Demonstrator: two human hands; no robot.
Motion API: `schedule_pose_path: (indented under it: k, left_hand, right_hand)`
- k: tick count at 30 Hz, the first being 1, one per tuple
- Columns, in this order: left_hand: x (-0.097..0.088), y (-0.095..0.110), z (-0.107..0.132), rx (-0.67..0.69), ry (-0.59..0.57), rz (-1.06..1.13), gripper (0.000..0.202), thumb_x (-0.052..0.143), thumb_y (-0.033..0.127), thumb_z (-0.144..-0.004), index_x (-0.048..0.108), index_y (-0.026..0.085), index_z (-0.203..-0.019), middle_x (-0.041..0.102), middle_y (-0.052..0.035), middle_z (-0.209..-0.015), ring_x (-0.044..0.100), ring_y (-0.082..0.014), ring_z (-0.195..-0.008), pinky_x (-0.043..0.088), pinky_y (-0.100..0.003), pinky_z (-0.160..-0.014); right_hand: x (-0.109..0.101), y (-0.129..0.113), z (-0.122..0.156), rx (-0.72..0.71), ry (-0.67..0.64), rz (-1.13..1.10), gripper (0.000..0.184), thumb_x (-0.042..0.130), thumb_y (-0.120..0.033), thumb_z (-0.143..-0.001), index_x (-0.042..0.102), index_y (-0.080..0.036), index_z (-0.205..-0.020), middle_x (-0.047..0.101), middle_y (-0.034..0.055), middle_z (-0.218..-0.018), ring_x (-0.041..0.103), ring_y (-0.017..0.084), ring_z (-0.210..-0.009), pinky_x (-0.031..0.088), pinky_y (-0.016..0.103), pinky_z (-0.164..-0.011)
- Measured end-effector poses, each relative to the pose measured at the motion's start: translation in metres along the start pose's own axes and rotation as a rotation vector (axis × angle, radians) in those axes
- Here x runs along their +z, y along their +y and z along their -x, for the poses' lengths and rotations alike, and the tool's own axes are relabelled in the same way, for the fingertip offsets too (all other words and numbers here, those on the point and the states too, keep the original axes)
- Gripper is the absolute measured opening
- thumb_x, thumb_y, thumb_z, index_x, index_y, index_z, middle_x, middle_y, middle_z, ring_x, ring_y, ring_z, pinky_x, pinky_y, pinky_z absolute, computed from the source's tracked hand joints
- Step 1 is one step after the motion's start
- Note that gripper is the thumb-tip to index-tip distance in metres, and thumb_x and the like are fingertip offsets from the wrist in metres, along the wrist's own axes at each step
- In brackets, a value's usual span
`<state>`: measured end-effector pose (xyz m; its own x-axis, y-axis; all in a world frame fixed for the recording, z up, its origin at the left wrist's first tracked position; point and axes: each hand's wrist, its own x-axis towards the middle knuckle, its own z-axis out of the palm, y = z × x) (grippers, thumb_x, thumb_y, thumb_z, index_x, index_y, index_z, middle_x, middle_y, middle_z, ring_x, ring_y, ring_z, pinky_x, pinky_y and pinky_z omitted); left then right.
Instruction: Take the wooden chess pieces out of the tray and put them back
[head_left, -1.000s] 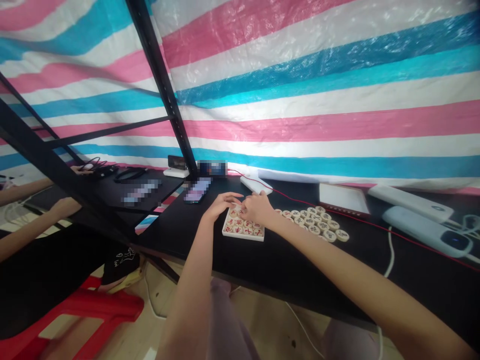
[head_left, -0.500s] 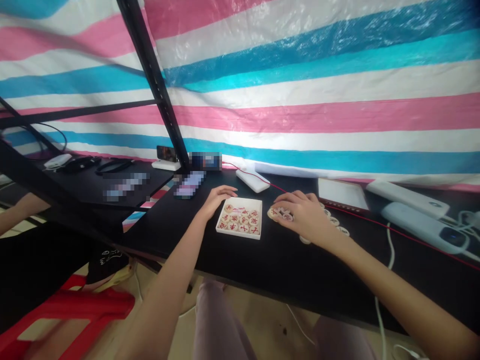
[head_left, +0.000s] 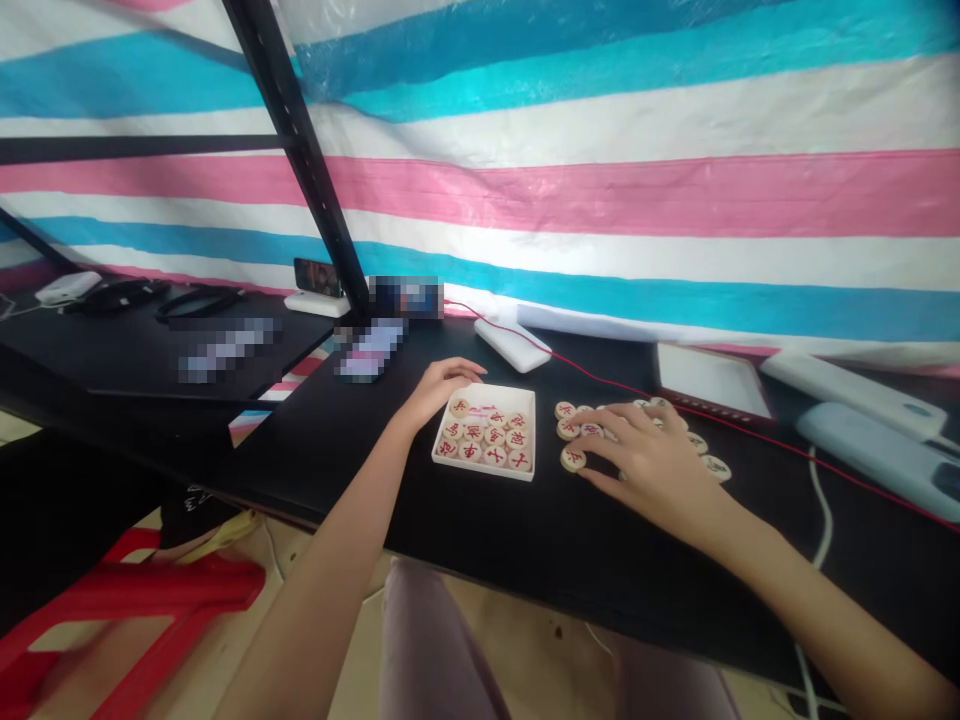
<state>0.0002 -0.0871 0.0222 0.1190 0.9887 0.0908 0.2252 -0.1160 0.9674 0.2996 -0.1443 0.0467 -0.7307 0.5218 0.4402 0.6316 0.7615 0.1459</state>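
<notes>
Two bare hands rest on the black table (head_left: 525, 540). The left hand (head_left: 439, 385) lies loosely curled against the far left corner of the white tray (head_left: 484, 472), gripping nothing; red-marked discs (head_left: 487, 437) sit in rows inside. The right hand (head_left: 652, 465) is spread palm down over the loose discs (head_left: 573, 459) just right of the tray, fingertips touching them, none clasped.
</notes>
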Motion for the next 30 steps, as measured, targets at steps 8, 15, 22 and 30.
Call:
schedule_pose_path:
  k: [8, 15, 22, 30]
  left_hand:
    - [0.002, 0.001, 0.0, -0.016, -0.002, -0.009, 0.026, 0.055, 0.018, -0.071, 0.068, 0.014, -0.092, 0.068, -0.0066, -0.087, 0.063, -0.0201, -0.083, 0.048, -0.029, -0.071]
    - [0.0, -0.002, -0.001, -0.008, -0.006, -0.002, 0.025, 0.055, 0.018, -0.072, 0.068, 0.015, -0.092, 0.068, -0.0066, -0.088, 0.062, -0.02, -0.084, 0.048, -0.029, -0.072]
    - [0.0, -0.004, -0.003, 0.012, 0.003, -0.002, 0.025, 0.055, 0.016, -0.071, 0.069, 0.014, -0.091, 0.068, -0.0063, -0.086, 0.062, -0.0192, -0.084, 0.047, -0.028, -0.075]
    - [0.0, -0.003, -0.002, 0.034, 0.0, -0.012, 0.025, 0.053, 0.014, -0.069, 0.069, 0.015, -0.089, 0.069, -0.0056, -0.083, 0.063, -0.0191, -0.082, 0.047, -0.029, -0.077]
  right_hand:
    - [0.002, -0.001, -0.001, 0.006, -0.007, 0.031, 0.014, 0.053, -0.027, -0.088, 0.067, -0.029, -0.091, 0.065, -0.0016, -0.113, 0.052, 0.02, -0.1, 0.027, 0.037, -0.078]
    - [-0.002, -0.005, -0.007, 0.037, 0.039, 0.027, 0.019, 0.049, -0.028, -0.09, 0.068, -0.029, -0.094, 0.067, 0.0004, -0.109, 0.054, 0.02, -0.096, 0.028, 0.037, -0.077]
    - [0.001, -0.02, -0.061, -0.09, -0.131, -0.078, 0.024, 0.045, -0.026, -0.092, 0.065, -0.026, -0.105, 0.067, 0.0017, -0.103, 0.055, 0.019, -0.09, 0.028, 0.036, -0.074]
    - [0.031, -0.02, -0.108, -0.183, -0.243, -0.003, 0.015, 0.052, -0.028, -0.087, 0.066, -0.026, -0.091, 0.069, 0.003, -0.092, 0.056, 0.023, -0.085, 0.028, 0.038, -0.072]
